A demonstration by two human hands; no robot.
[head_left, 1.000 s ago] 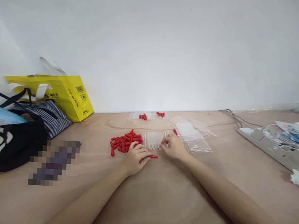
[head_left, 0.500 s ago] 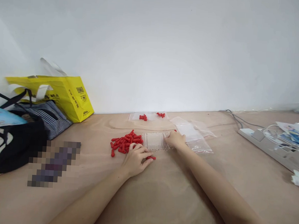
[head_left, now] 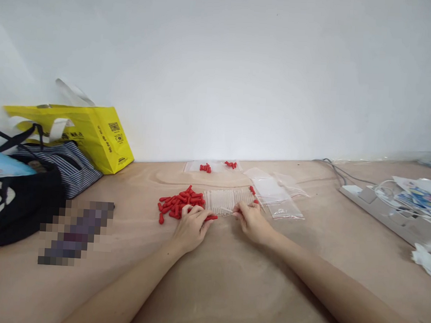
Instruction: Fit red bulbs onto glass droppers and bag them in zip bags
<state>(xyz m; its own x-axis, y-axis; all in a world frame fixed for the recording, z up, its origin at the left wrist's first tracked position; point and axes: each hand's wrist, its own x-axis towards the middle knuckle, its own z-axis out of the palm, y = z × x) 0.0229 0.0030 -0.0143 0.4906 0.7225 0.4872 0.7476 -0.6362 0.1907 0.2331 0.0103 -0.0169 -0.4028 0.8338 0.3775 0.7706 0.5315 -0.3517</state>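
My left hand (head_left: 192,227) is closed in a pinch on a small red club-shaped piece (head_left: 211,218), whose end points right. Just behind it lies a loose pile of like red pieces (head_left: 178,201). Between the fingertips of my right hand (head_left: 252,222) is a thin clear plastic stick (head_left: 226,210), its tip pointing left toward the red piece. Beyond both hands, many such clear sticks lie side by side in a row (head_left: 216,198). Two red pieces show at the right end of the row, one at its far corner (head_left: 252,189) and one behind my right hand.
Flat clear zip bags (head_left: 272,187) lie right of the row. Farther back, another clear bag (head_left: 215,167) has small red groups on it. A yellow bag (head_left: 93,134) and a striped bag (head_left: 78,167) stand left. A power strip (head_left: 387,211) lies right.
My right hand has come toward me from the row and now holds a clear stick. My left hand has turned, bringing its red piece up close to the row.
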